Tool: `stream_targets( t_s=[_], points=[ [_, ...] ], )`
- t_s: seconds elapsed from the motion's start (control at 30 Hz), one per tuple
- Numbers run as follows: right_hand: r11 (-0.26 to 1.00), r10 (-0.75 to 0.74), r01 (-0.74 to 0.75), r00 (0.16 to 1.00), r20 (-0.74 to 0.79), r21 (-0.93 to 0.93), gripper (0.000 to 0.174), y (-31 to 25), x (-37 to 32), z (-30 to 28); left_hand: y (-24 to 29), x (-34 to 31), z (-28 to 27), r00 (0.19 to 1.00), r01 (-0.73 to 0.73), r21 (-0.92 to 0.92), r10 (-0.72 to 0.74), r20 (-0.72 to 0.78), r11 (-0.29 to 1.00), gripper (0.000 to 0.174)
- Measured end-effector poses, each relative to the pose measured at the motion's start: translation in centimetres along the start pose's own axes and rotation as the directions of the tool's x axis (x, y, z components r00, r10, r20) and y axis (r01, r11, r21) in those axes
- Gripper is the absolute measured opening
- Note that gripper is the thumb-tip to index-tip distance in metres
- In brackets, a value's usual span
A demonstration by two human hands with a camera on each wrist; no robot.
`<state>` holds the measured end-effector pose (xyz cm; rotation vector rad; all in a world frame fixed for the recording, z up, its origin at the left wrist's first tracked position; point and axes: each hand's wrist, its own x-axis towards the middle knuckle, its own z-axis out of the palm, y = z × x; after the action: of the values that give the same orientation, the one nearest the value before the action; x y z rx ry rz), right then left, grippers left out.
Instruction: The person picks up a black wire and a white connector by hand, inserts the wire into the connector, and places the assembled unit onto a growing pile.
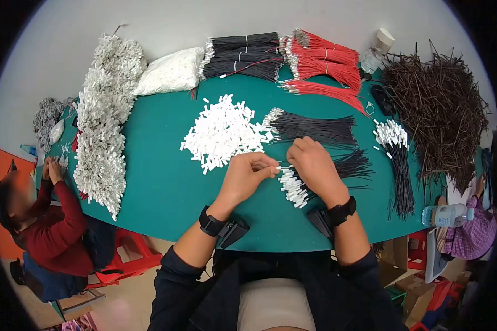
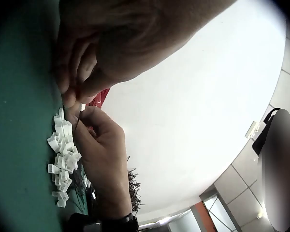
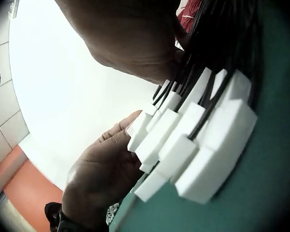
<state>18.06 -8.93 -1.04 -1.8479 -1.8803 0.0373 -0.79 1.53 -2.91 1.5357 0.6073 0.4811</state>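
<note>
White connector (image 1: 282, 167) (tiny), fingers (image 1: 270, 169) pinching.

Green table (image 1: 165, 187): wires (image 1: 315, 129), white connectors (image 1: 221, 132)

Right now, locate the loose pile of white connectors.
Head view: the white pile lies on the green table, just beyond the left hand, with a black wire bundle to its right.

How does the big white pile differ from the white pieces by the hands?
The pile is loose plastic pieces with no wires; each of the wired pieces has a black wire in it. The pile is a wide, jumbled heap; the wired pieces lie side by side in a small cluster. Both are small white blocks on the green table.
</note>
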Motion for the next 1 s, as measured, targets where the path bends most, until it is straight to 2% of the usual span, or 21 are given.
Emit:
stream_targets(
  t_s=[0.03,0.1,0.3,0.33,0.4,0.43,0.5,0.57,0.63,0.7,0.73,0.77,0.83,0.9,1.0],
  points=[
    [1.000,0.002,-0.002,1.000,-0.002,0.001,0.006,0.0,0.0,0.1,0.0,0.0,0.0,1.000,0.006,0.014,-0.006,-0.001,1.000,0.012],
    [0.992,-0.038,0.041,0.999,0.030,-0.116,0.006,0.2,0.0,0.3,0.0,0.0,-0.1,1.000,0.012,0.032,-0.012,0.000,0.999,0.012],
    [0.998,-0.028,0.029,0.999,0.024,-0.057,0.006,0.8,-0.1,0.6,-0.3,0.1,0.0,1.000,0.016,0.006,-0.016,0.008,1.000,0.012],
    [0.998,-0.028,0.029,0.999,0.021,-0.059,0.006,0.7,-0.1,0.4,-0.4,0.1,0.0,1.000,0.010,0.025,-0.010,-0.027,1.000,0.012],
    [0.992,-0.014,0.031,0.990,-0.141,0.119,0.007,0.3,0.3,-0.3,0.0,0.1,0.0,0.998,0.003,0.045,0.000,-0.067,0.999,0.012],
    [0.992,-0.020,0.037,0.990,-0.141,0.120,0.007,0.2,0.3,-0.5,0.2,0.1,0.1,0.996,0.008,0.063,-0.003,-0.085,0.998,0.013],
    [0.950,0.186,-0.153,0.978,-0.098,0.271,0.009,0.0,0.1,-0.8,0.9,-0.1,0.4,0.994,0.012,0.082,-0.003,-0.108,0.997,0.014],
    [0.948,0.175,-0.133,0.977,-0.125,0.287,0.008,0.0,0.1,-0.9,1.4,-0.5,1.3,0.996,-0.060,0.195,0.071,-0.051,0.979,0.012],
    [0.946,0.168,-0.116,0.974,-0.151,0.303,0.008,-0.1,0.1,-0.9,2.0,-0.5,1.6,0.996,-0.090,0.223,0.093,-0.002,0.971,0.010],
    [0.953,0.139,-0.080,0.973,-0.186,0.292,0.010,-0.1,0.1,-1.0,2.2,-0.2,1.4,0.967,-0.223,0.437,0.254,-0.013,0.872,0.012],
    [0.953,0.138,-0.080,0.973,-0.186,0.293,0.010,-0.1,0.1,-1.1,1.4,0.3,0.7,0.884,-0.364,0.541,0.464,-0.056,0.758,0.016],
    [0.948,0.140,-0.072,0.969,-0.205,0.309,0.010,-0.2,0.1,-1.1,1.4,0.4,0.1,0.884,-0.363,0.542,0.464,-0.056,0.758,0.016],
    [0.943,0.145,-0.067,0.964,-0.222,0.327,0.011,-0.2,0.0,-0.9,1.3,0.4,-0.9,0.858,-0.201,0.724,0.475,-0.196,0.660,0.024],
    [0.947,0.088,0.000,0.961,-0.261,0.322,0.011,-0.2,0.0,-0.7,0.9,0.4,-1.3,0.871,-0.196,0.738,0.460,-0.172,0.646,0.030],
    [0.946,0.089,-0.017,0.973,-0.211,0.322,0.010,-0.4,-0.1,-1.0,0.8,0.5,-1.1,0.884,-0.176,0.756,0.438,-0.160,0.631,0.028]
  ],
)
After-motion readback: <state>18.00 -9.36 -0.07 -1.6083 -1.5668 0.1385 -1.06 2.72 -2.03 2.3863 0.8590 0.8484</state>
